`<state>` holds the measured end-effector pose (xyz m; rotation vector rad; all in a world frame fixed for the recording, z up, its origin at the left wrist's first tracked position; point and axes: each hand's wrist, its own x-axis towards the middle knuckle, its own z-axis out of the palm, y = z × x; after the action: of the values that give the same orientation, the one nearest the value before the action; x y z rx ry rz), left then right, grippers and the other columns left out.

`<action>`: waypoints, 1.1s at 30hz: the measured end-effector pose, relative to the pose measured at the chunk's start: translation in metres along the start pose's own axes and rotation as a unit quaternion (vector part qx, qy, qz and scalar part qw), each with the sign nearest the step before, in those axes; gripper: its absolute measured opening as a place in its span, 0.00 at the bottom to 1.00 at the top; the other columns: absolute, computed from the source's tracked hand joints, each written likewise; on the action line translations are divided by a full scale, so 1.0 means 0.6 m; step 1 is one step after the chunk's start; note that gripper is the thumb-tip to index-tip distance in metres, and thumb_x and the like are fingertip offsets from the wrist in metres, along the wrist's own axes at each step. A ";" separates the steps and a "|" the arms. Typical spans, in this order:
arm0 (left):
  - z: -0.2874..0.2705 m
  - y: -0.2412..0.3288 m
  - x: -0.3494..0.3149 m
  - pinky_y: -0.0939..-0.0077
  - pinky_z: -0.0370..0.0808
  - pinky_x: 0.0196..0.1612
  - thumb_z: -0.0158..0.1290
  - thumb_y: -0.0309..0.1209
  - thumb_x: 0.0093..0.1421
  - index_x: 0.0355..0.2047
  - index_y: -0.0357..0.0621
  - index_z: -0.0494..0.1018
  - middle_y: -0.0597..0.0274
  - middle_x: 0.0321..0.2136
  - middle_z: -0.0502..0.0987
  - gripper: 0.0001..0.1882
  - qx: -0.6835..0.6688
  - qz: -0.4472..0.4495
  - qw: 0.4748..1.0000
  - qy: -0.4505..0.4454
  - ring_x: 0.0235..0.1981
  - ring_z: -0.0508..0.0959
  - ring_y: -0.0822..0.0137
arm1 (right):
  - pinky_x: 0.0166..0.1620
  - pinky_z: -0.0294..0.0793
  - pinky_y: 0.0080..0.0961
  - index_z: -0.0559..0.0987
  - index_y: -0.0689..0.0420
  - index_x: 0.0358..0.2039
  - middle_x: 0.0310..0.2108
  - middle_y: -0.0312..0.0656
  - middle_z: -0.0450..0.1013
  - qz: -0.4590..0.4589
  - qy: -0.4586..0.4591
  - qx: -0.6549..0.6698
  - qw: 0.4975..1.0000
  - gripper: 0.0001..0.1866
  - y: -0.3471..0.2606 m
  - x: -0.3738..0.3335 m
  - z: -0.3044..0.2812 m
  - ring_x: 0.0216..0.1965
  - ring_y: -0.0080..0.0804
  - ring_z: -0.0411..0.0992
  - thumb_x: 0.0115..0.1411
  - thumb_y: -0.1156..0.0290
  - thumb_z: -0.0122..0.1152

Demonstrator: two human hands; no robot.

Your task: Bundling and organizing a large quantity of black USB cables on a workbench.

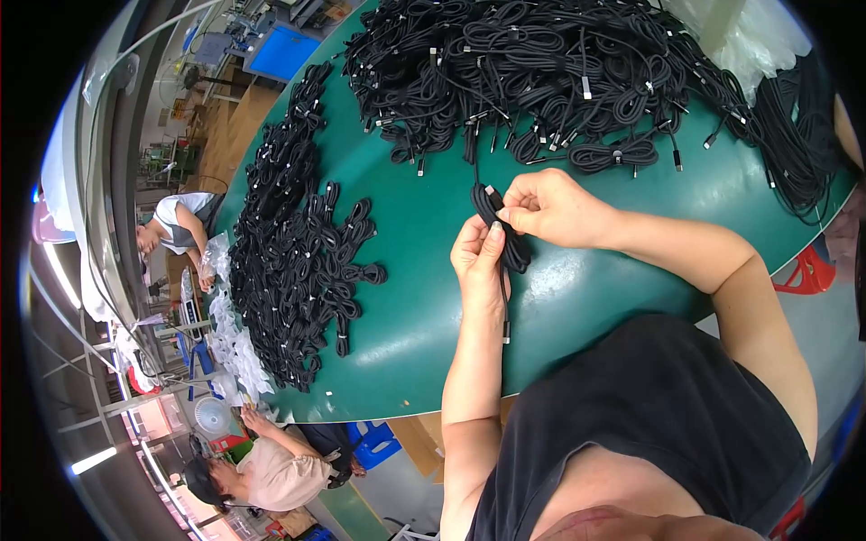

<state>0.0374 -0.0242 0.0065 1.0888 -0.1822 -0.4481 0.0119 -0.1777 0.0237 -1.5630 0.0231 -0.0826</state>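
A black cable [514, 255], coiled into a narrow bundle, is held between my two hands above the green table. My left hand [478, 251] is closed around the bundle's near side, its thumb pressed on top. My right hand [559, 207] pinches at the upper part of the coil, close to a connector; whether it grips a tie or the cable itself is hidden by the fingers. One cable end with a metal plug [506, 339] hangs down beside my left wrist. Another stretch of cable runs up from the bundle toward the large heap.
A big heap of loose black cables [505, 72] covers the table's far side. Coiled bundles [289, 243] are piled at the left. Clear plastic bags [239, 352] lie along the left edge, where two people sit. A red stool [807, 272] stands at the right.
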 end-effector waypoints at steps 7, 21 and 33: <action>0.004 0.001 0.002 0.81 0.71 0.39 0.51 0.24 0.56 0.41 0.33 0.69 0.60 0.32 0.75 0.12 0.009 -0.014 1.000 -0.015 0.32 0.74 0.73 | 0.28 0.71 0.30 0.75 0.65 0.25 0.22 0.48 0.73 -0.018 0.020 -0.070 0.997 0.08 0.015 -0.012 0.005 0.23 0.36 0.73 0.49 0.72 0.57; -0.010 -0.001 0.009 0.81 0.72 0.32 0.50 0.27 0.58 0.45 0.38 0.63 0.61 0.30 0.74 0.15 0.013 -0.044 0.999 -0.007 0.27 0.72 0.73 | 0.32 0.72 0.31 0.78 0.61 0.24 0.22 0.46 0.75 0.046 -0.020 -0.193 0.980 0.17 0.026 0.012 -0.016 0.25 0.39 0.74 0.51 0.57 0.59; -0.029 -0.001 0.021 0.66 0.71 0.44 0.48 0.27 0.59 0.45 0.35 0.65 0.56 0.36 0.72 0.14 -0.068 -0.016 0.996 0.056 0.39 0.73 0.59 | 0.31 0.70 0.37 0.74 0.61 0.22 0.25 0.45 0.73 -0.041 -0.073 -0.298 0.951 0.08 0.004 -0.024 0.012 0.27 0.43 0.72 0.48 0.69 0.57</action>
<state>0.0547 -0.0159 -0.0030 0.9811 -0.0348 -0.4212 -0.0016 -0.1693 0.0206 -2.1723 -0.1477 -0.0240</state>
